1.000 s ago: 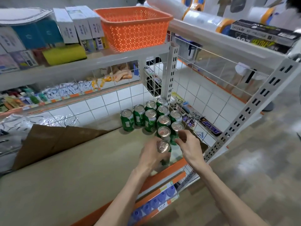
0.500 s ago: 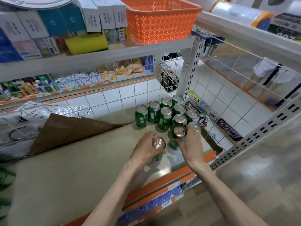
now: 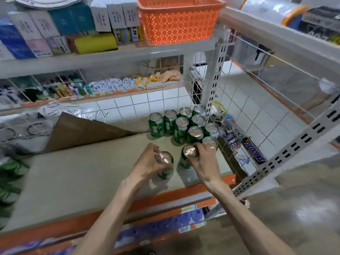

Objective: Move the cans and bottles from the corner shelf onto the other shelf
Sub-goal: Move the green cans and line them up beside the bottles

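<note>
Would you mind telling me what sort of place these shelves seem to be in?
Most likely a small shop: slotted retail shelving, a cluster of green cans, Snickers bars along the side, and boxed goods above.

We look down into a shop corner where white metal shelving (image 3: 214,78) with slotted uprights meets wire-grid backing (image 3: 195,89). White square wall tiles (image 3: 141,103) run behind the lower shelf (image 3: 73,173), whose beige board has an orange front edge. A glossy grey-brown floor (image 3: 301,208) reflects light at right. An orange basket (image 3: 176,19) sits above.
</note>
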Available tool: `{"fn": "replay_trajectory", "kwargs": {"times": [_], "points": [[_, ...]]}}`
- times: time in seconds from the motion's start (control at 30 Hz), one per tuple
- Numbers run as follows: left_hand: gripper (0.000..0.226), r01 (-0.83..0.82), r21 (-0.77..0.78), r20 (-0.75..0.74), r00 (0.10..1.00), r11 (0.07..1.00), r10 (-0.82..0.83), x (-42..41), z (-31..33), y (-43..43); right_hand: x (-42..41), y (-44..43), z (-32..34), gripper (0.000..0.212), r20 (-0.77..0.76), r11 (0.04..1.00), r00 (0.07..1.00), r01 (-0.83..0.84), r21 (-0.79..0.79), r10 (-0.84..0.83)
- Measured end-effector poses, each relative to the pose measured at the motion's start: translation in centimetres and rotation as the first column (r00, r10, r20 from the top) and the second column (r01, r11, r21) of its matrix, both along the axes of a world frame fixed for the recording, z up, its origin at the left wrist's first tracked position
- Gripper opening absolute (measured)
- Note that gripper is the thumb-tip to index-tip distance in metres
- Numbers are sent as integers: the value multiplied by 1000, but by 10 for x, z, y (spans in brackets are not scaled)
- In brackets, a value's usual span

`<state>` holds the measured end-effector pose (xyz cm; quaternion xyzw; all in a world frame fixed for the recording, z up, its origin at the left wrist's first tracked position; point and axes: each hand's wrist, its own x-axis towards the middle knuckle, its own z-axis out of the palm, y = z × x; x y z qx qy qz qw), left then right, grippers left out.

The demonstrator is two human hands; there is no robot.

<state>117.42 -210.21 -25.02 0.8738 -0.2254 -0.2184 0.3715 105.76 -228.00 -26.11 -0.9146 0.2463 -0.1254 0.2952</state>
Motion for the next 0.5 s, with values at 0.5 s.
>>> {"fn": "replay_trajectory", "kwargs": {"times": [0.5], "points": [[68,-142,17,82,987,990,140,-33,3,6,-4,-28,22,54,-66,918,943,-299,260,326]]}}
